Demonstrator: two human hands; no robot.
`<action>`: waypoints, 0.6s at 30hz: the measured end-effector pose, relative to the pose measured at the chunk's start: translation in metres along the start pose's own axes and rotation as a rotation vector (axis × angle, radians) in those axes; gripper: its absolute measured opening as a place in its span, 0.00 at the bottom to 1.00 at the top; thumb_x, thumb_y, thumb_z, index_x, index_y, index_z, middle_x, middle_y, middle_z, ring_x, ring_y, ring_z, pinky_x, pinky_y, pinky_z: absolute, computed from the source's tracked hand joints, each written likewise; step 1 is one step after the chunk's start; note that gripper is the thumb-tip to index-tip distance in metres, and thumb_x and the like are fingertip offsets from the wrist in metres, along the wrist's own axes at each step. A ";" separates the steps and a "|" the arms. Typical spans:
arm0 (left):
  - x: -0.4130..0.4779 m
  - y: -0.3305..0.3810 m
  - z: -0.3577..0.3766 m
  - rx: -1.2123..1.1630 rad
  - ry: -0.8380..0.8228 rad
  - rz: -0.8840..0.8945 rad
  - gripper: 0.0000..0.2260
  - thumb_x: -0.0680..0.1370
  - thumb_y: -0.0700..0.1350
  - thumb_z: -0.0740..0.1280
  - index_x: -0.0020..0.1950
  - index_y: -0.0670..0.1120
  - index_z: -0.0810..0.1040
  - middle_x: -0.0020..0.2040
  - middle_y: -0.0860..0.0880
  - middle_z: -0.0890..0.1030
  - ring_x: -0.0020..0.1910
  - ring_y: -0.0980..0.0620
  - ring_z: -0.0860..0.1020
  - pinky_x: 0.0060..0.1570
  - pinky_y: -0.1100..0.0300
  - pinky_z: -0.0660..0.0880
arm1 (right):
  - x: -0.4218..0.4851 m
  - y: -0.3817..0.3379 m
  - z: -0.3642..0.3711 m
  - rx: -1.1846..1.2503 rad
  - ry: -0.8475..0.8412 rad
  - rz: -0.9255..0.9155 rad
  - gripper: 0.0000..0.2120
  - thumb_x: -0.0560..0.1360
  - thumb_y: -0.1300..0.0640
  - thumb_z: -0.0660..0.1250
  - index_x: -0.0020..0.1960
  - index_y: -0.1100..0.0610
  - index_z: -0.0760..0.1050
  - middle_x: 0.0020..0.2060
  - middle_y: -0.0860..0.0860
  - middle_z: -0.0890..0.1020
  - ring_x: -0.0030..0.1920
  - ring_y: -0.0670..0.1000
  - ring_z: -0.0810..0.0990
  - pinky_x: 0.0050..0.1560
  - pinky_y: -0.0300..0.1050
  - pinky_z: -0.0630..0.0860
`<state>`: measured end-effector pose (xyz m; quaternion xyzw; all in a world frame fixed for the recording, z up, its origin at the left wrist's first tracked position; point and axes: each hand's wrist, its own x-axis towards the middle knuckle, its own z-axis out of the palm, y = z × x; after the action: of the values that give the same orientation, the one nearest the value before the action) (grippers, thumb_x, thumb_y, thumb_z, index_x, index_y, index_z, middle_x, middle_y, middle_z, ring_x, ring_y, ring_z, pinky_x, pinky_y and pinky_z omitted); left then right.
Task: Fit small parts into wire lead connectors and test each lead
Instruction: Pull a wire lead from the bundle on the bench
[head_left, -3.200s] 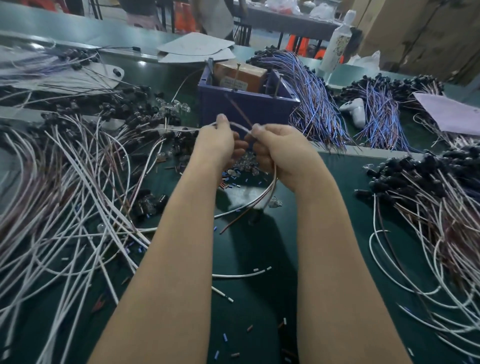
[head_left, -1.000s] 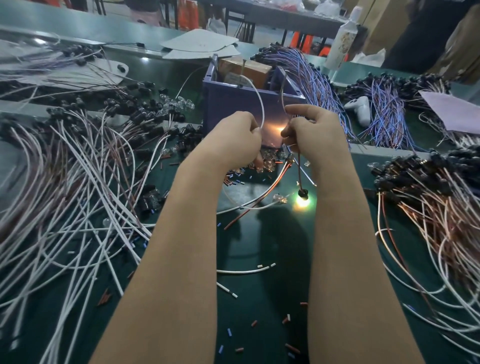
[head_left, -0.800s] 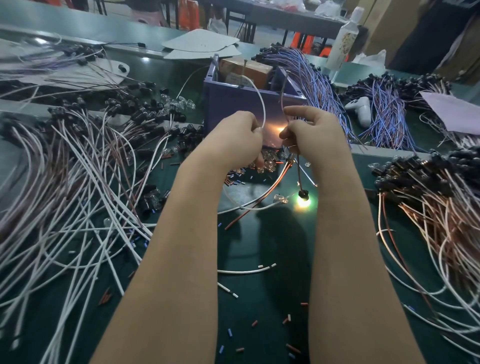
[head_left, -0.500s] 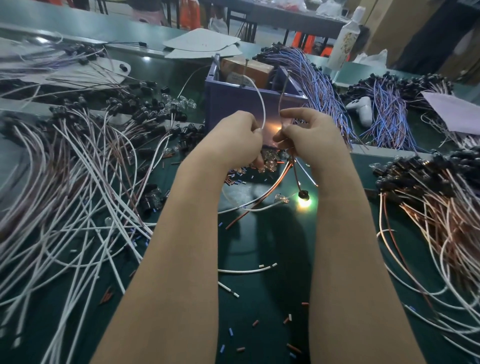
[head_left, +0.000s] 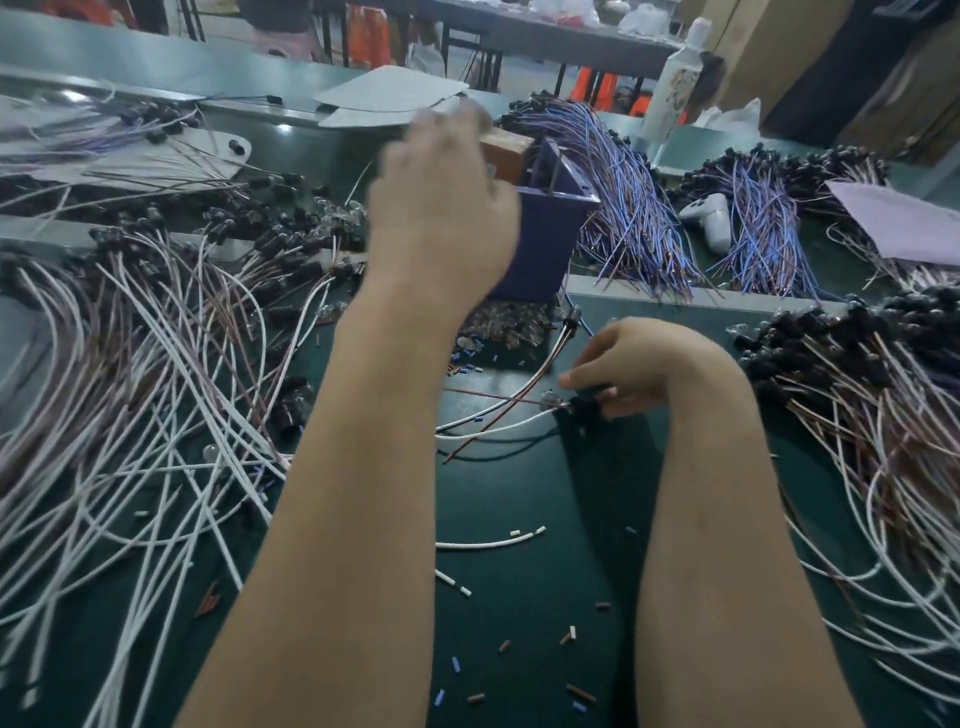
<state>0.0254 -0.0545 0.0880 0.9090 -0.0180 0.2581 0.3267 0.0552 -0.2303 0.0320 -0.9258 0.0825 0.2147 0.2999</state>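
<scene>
My right hand (head_left: 634, 369) rests low on the green table, its fingertips pinching the black connector (head_left: 584, 404) of a lead. That lead's white and brown wires (head_left: 493, 423) curve off to the left across the table. No light shows at the connector. My left hand (head_left: 441, 208) is raised and motion-blurred in front of the blue box (head_left: 545, 249), fingers stretched away from me, with nothing visible in it. A small heap of clear bulbs (head_left: 509, 327) lies just before the box.
Several white and brown leads with black connectors are spread at the left (head_left: 156, 389) and piled at the right (head_left: 883, 415). Blue-purple wire bundles (head_left: 628, 208), a white bottle (head_left: 675, 78) and a sheet of paper (head_left: 904, 223) lie behind. Wire scraps (head_left: 488, 543) litter the near table.
Both hands held the lead's wire ends at the box while its lamp glowed green. Now the lamp is dark, my right hand has dropped to the connector, and my left hand has let go and risen.
</scene>
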 end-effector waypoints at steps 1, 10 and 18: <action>-0.004 0.007 0.004 -0.021 -0.152 0.083 0.13 0.78 0.43 0.61 0.62 0.45 0.74 0.59 0.45 0.77 0.56 0.47 0.75 0.58 0.56 0.72 | 0.001 0.000 0.001 0.012 -0.001 -0.009 0.07 0.71 0.58 0.74 0.43 0.58 0.76 0.39 0.54 0.79 0.35 0.50 0.79 0.38 0.43 0.81; -0.036 0.016 0.091 0.254 -0.835 0.076 0.11 0.74 0.46 0.70 0.52 0.45 0.71 0.50 0.44 0.74 0.50 0.43 0.74 0.45 0.54 0.69 | 0.010 0.001 0.001 0.328 0.246 -0.024 0.11 0.75 0.70 0.56 0.52 0.71 0.75 0.39 0.62 0.76 0.25 0.52 0.77 0.26 0.42 0.79; -0.014 0.027 0.065 0.163 -0.604 0.011 0.10 0.78 0.45 0.65 0.56 0.42 0.77 0.54 0.43 0.80 0.52 0.43 0.78 0.53 0.54 0.75 | -0.007 0.008 -0.001 0.362 0.478 -0.223 0.19 0.80 0.49 0.58 0.41 0.63 0.75 0.41 0.61 0.80 0.44 0.58 0.78 0.52 0.56 0.76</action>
<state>0.0376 -0.1162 0.0547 0.9677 -0.0985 -0.0211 0.2310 0.0469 -0.2367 0.0317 -0.8851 0.0852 -0.0614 0.4534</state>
